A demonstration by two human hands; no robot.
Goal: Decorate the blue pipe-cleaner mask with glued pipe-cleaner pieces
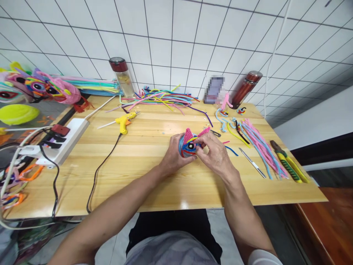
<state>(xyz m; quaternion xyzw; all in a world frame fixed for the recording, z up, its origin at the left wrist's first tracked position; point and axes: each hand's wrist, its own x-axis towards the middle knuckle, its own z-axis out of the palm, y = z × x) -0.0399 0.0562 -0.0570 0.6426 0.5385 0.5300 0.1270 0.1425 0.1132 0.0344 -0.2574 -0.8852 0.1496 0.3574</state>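
Between my hands, just above the middle of the table, is a pipe-cleaner animal head [182,146], blue with pink pointed ears, a black eye and red and yellow lines. My left hand [174,151] wraps round its left side and underside. With bent fingers, my right hand [213,150] pinches at its right side by the eye. What lies between those right fingertips is hidden. To the right of my right hand are a blue pipe-cleaner piece [231,150] and a slim craft knife [252,163].
A yellow glue gun [124,121] and white power strip [66,141] sit left, with trailing cords. Pipe cleaners [162,100] lie along the back between a glass bottle [125,82] and red flask [245,90]. Pliers [289,162] and a pink-blue bundle [260,147] are right.
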